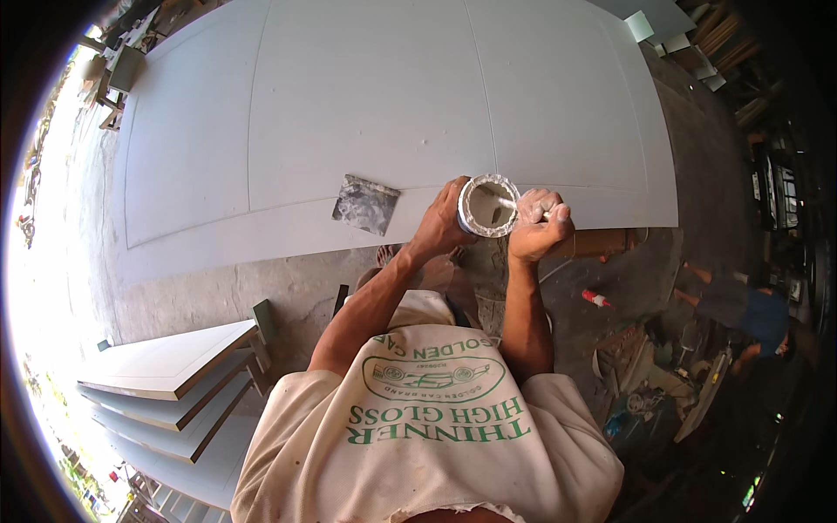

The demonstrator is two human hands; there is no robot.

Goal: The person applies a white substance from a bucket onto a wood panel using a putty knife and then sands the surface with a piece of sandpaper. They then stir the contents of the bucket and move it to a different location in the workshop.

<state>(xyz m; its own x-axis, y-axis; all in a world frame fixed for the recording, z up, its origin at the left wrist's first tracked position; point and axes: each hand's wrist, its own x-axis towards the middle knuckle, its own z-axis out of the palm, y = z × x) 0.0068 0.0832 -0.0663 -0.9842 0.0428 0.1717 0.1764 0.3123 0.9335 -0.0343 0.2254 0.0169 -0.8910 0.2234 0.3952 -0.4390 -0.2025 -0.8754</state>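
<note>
My left hand (442, 220) is wrapped round the side of a round can (466, 218) with a rim crusted in white. Inside the can is a pale, paste-like coating. My right hand (540, 228), smeared with white, is closed in a fist round a thin white-coated stick-like tool (506, 203) that reaches down into the can; its lower end cannot be made out. The can is at the near edge of a large pale grey panel (366, 96) with grooved lines. Left of the can, a smudged, dark grey square sheet (365, 206) lies on the panel.
Several pale panels (166, 366) are stacked with gaps at the lower left. Right of me, a red-and-white bottle (595, 298) is on the floor, beyond it scrap and tools (649, 383). Another person (754, 315) is low down at the far right. Boards (719, 35) lean at the back right.
</note>
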